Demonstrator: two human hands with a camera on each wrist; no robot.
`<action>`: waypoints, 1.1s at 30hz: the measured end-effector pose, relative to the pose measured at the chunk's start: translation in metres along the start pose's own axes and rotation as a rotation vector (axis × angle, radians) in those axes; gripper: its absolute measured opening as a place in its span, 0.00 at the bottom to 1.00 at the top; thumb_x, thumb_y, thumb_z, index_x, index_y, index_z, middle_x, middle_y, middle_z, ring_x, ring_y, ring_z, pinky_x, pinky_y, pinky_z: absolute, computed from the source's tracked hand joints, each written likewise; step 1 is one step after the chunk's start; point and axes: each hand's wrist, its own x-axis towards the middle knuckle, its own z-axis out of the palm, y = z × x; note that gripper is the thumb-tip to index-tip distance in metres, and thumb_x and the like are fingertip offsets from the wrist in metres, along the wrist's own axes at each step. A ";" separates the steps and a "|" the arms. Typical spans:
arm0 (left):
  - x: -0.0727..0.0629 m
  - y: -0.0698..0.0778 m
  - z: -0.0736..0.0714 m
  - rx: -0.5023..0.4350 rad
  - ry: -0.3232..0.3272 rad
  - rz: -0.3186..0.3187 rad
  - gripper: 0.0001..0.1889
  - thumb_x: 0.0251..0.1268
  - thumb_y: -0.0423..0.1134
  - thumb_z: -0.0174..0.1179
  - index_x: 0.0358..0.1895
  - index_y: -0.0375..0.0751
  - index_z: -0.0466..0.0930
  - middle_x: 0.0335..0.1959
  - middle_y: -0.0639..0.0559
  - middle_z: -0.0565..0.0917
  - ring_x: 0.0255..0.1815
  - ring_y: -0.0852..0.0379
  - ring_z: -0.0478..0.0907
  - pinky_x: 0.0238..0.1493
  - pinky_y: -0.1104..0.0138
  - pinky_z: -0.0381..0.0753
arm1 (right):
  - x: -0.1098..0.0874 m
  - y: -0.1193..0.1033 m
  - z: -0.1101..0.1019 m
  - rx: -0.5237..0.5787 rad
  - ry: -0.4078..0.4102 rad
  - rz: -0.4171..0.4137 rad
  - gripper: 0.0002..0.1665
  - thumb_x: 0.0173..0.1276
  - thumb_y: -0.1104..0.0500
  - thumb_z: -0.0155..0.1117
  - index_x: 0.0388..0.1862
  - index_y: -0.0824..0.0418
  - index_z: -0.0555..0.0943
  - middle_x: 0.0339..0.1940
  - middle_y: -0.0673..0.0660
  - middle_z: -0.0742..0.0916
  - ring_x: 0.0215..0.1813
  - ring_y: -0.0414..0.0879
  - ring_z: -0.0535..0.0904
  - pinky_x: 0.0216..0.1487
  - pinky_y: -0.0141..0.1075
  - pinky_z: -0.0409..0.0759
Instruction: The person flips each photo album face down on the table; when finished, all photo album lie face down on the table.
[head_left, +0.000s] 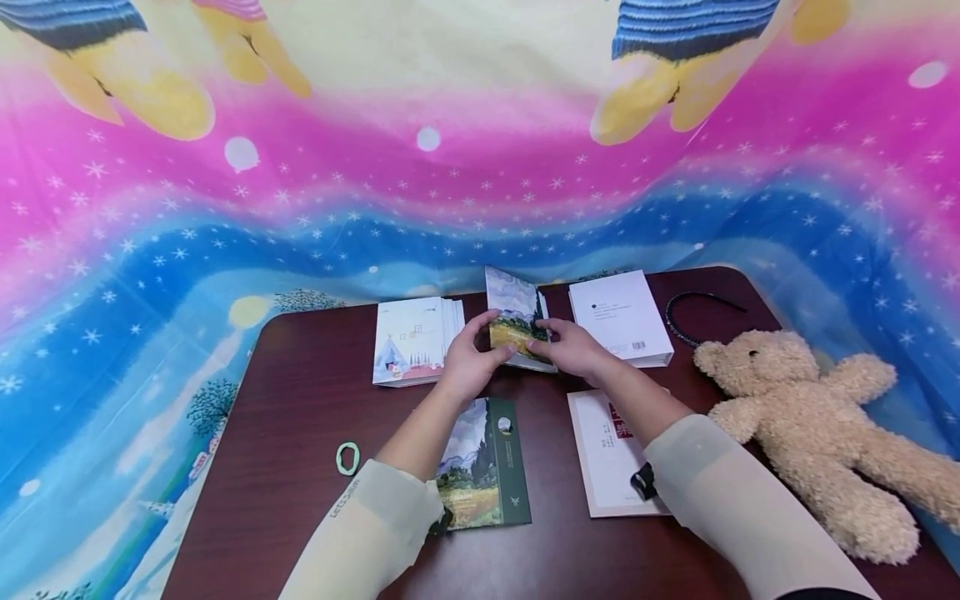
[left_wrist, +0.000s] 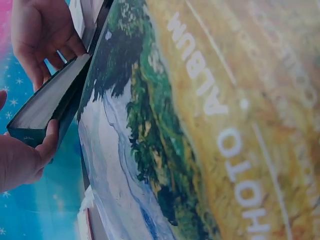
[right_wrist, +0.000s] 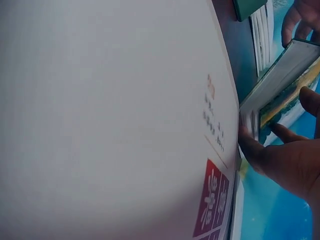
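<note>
Head view: grasps a landscape-covered album (head_left: 510,296) between both hands, cover tilted up. Grips its left side with the left hand (head_left: 472,358), thumb laid across the cover; grips its right side with the right hand (head_left: 579,348). Shows pale page edges between the hands in both wrist views. Cannot tell whether it touches the tabletop (head_left: 277,433).

Has a tent-printed white stack (head_left: 408,342) just left of the left hand and a barcoded white book (head_left: 622,317) just right of the right hand. Shows a green-banded photo album (head_left: 483,467) nearer than the left hand, partly under the left sleeve (head_left: 367,517), and a red-labelled book (head_left: 600,487) nearer than the right hand, partly under the right sleeve (head_left: 742,500).

Farther out, has a green ring (head_left: 337,459) left of the left hand; right of the right hand, a black headband (head_left: 670,315) and a teddy bear (head_left: 817,417); beyond both hands, a patterned cloth (head_left: 480,192).
</note>
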 end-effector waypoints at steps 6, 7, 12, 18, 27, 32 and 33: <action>-0.002 0.003 0.000 -0.008 0.010 0.035 0.34 0.68 0.37 0.69 0.76 0.52 0.70 0.71 0.49 0.76 0.71 0.53 0.72 0.64 0.56 0.80 | -0.002 -0.001 -0.002 0.024 -0.020 -0.014 0.49 0.73 0.34 0.64 0.83 0.57 0.62 0.81 0.65 0.67 0.78 0.63 0.64 0.72 0.58 0.69; -0.003 0.004 0.000 -0.005 0.011 0.038 0.34 0.68 0.37 0.69 0.76 0.52 0.70 0.71 0.49 0.76 0.71 0.52 0.73 0.63 0.55 0.80 | -0.002 -0.002 -0.003 0.031 -0.026 -0.015 0.49 0.73 0.34 0.64 0.83 0.57 0.62 0.81 0.65 0.66 0.79 0.64 0.63 0.73 0.58 0.68; -0.004 0.009 0.001 -0.025 -0.001 0.066 0.35 0.67 0.38 0.70 0.76 0.52 0.70 0.70 0.46 0.77 0.70 0.50 0.73 0.59 0.54 0.83 | -0.004 -0.005 -0.006 0.064 -0.055 -0.008 0.51 0.72 0.31 0.62 0.84 0.53 0.61 0.82 0.64 0.64 0.81 0.63 0.59 0.75 0.60 0.63; -0.006 0.013 0.003 -0.033 0.006 0.084 0.33 0.69 0.38 0.68 0.76 0.52 0.70 0.72 0.49 0.75 0.73 0.50 0.71 0.63 0.52 0.80 | -0.007 -0.012 -0.006 0.010 -0.087 -0.038 0.57 0.71 0.24 0.55 0.86 0.54 0.55 0.86 0.60 0.55 0.84 0.62 0.51 0.77 0.62 0.59; -0.006 0.015 0.003 0.010 -0.016 0.116 0.33 0.69 0.29 0.59 0.75 0.59 0.72 0.72 0.54 0.75 0.73 0.50 0.70 0.54 0.55 0.83 | -0.018 -0.026 -0.011 0.066 -0.102 -0.062 0.58 0.69 0.21 0.53 0.86 0.52 0.54 0.82 0.62 0.65 0.80 0.61 0.62 0.73 0.63 0.65; -0.005 0.016 0.002 0.028 -0.019 0.152 0.34 0.68 0.28 0.62 0.75 0.59 0.72 0.70 0.54 0.76 0.72 0.52 0.70 0.63 0.50 0.78 | -0.021 -0.033 -0.014 0.104 -0.122 -0.084 0.58 0.68 0.22 0.58 0.87 0.47 0.54 0.82 0.61 0.65 0.78 0.60 0.65 0.69 0.60 0.73; -0.005 0.016 0.002 0.028 -0.020 0.156 0.34 0.67 0.28 0.62 0.75 0.58 0.72 0.70 0.54 0.76 0.72 0.52 0.70 0.65 0.49 0.76 | -0.022 -0.034 -0.015 0.115 -0.127 -0.088 0.58 0.68 0.22 0.58 0.87 0.47 0.54 0.83 0.61 0.64 0.78 0.61 0.66 0.68 0.60 0.74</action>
